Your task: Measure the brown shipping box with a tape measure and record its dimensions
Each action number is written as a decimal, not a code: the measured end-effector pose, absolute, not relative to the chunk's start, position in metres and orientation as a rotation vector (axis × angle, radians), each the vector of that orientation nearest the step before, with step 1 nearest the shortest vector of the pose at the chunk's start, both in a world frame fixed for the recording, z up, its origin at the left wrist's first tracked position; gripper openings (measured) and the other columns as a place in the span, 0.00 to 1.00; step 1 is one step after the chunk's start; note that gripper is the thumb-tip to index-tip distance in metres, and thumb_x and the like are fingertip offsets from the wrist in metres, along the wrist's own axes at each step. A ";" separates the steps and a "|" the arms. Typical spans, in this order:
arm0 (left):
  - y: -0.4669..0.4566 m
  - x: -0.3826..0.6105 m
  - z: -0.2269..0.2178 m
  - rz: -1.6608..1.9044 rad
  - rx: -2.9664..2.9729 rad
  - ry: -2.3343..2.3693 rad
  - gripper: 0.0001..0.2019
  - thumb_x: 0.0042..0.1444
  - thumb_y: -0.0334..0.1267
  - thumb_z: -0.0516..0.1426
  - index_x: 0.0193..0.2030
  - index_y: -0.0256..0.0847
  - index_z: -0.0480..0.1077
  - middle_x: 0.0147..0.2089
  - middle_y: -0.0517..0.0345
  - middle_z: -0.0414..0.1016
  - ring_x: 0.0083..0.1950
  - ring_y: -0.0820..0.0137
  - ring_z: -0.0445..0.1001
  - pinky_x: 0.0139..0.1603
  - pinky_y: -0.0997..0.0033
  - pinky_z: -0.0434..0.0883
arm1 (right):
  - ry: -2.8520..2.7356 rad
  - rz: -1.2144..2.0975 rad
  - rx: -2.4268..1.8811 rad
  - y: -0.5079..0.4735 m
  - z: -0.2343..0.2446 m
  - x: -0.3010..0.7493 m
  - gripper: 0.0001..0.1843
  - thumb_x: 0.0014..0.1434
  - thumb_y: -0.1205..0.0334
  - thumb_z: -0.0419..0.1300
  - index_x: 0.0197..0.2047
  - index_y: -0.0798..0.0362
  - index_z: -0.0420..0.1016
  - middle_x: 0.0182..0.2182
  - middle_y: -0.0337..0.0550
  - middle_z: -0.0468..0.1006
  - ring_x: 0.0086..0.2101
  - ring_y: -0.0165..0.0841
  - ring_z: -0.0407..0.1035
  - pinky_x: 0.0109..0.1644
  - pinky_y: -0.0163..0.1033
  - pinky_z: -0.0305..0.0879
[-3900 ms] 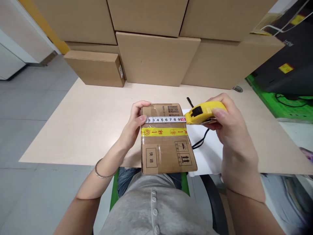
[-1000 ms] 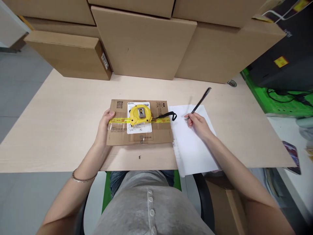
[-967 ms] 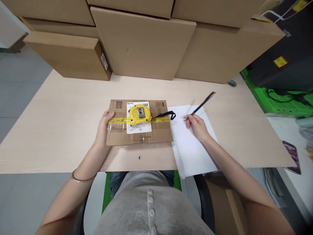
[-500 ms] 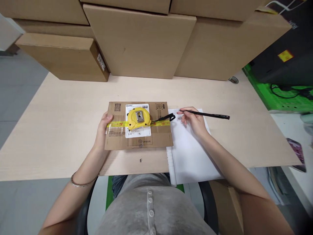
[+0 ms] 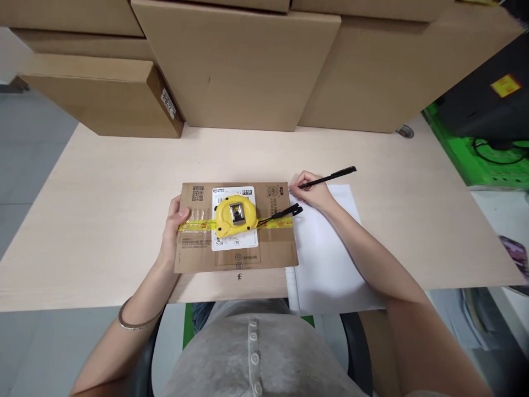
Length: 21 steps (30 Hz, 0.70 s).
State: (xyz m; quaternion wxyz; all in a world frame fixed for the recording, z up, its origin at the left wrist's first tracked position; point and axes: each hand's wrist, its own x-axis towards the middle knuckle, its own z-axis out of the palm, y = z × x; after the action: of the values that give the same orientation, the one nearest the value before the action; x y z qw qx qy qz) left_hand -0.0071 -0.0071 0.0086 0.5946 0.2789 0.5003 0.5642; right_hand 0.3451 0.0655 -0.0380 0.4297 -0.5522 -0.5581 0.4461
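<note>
My left hand (image 5: 172, 226) grips the left edge of a flat cardboard box (image 5: 268, 256), its thumb on top. Yellow tape runs across the box, and a white shipping label (image 5: 231, 243) is stuck on it. On the label rests a yellow tape measure (image 5: 237, 215), its black wrist strap (image 5: 285, 214) reaching past the box's right side. My right hand (image 5: 312, 190) is closed around a black pen (image 5: 334, 175), with the tip hidden at the fingers. That hand lies on the upper left of a white paper pad (image 5: 326, 253), which is partly under the box.
Tall cardboard boxes (image 5: 239, 71) stand along the back of the table (image 5: 103, 220), with a smaller carton (image 5: 103, 105) at the left. On the right are a green crate (image 5: 458, 154), a black case (image 5: 487, 105) and a phone (image 5: 514, 253).
My right hand has closed into a writing grip and come down to the pad's top left, with the pen now tilted upward. The held box appears lower and nearer in view.
</note>
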 end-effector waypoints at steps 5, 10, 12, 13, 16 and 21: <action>-0.011 -0.003 0.011 1.284 0.622 1.160 0.22 0.49 0.49 0.70 0.50 0.50 0.76 0.51 0.56 0.82 0.58 0.51 0.80 0.52 0.54 0.82 | -1.436 1.006 -1.431 0.067 -0.034 0.352 0.20 0.46 0.51 0.76 0.24 0.47 0.67 0.17 0.32 0.68 0.20 0.27 0.56 0.25 0.37 0.49; -0.013 0.005 0.017 1.237 0.553 1.180 0.24 0.49 0.52 0.69 0.52 0.51 0.74 0.55 0.56 0.81 0.61 0.48 0.79 0.53 0.50 0.81 | -1.474 0.980 -1.463 0.071 -0.033 0.356 0.18 0.46 0.55 0.73 0.22 0.47 0.66 0.17 0.33 0.67 0.21 0.27 0.56 0.26 0.37 0.49; -0.013 0.007 0.019 1.234 0.515 1.173 0.25 0.48 0.52 0.69 0.52 0.51 0.74 0.56 0.56 0.81 0.62 0.48 0.79 0.54 0.50 0.81 | -1.478 0.985 -1.473 0.070 -0.034 0.357 0.19 0.48 0.55 0.72 0.21 0.47 0.64 0.17 0.34 0.67 0.20 0.27 0.57 0.26 0.37 0.49; -0.013 0.008 0.020 1.234 0.499 1.165 0.25 0.47 0.51 0.70 0.52 0.50 0.74 0.56 0.56 0.81 0.63 0.47 0.78 0.55 0.50 0.80 | -1.480 0.995 -1.477 0.070 -0.035 0.357 0.19 0.49 0.54 0.71 0.22 0.46 0.64 0.17 0.35 0.69 0.20 0.27 0.57 0.25 0.37 0.50; -0.013 0.008 0.022 1.242 0.474 1.149 0.26 0.46 0.49 0.71 0.52 0.48 0.73 0.57 0.55 0.82 0.66 0.44 0.77 0.56 0.50 0.80 | -1.491 1.044 -1.482 0.069 -0.037 0.357 0.19 0.51 0.52 0.70 0.23 0.46 0.64 0.16 0.36 0.72 0.17 0.28 0.60 0.23 0.38 0.53; -0.013 0.006 0.020 1.247 0.503 1.170 0.26 0.48 0.50 0.70 0.53 0.48 0.73 0.58 0.55 0.82 0.67 0.41 0.76 0.56 0.47 0.79 | -1.513 1.059 -1.492 0.069 -0.037 0.357 0.18 0.50 0.54 0.71 0.22 0.46 0.64 0.15 0.36 0.71 0.16 0.28 0.60 0.24 0.37 0.53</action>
State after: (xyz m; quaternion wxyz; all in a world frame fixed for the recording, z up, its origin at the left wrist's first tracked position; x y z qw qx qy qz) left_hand 0.0058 -0.0132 0.0203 0.6283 0.2194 0.5107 0.5443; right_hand 0.3573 0.0690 -0.0373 0.3743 -0.5828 -0.5909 0.4137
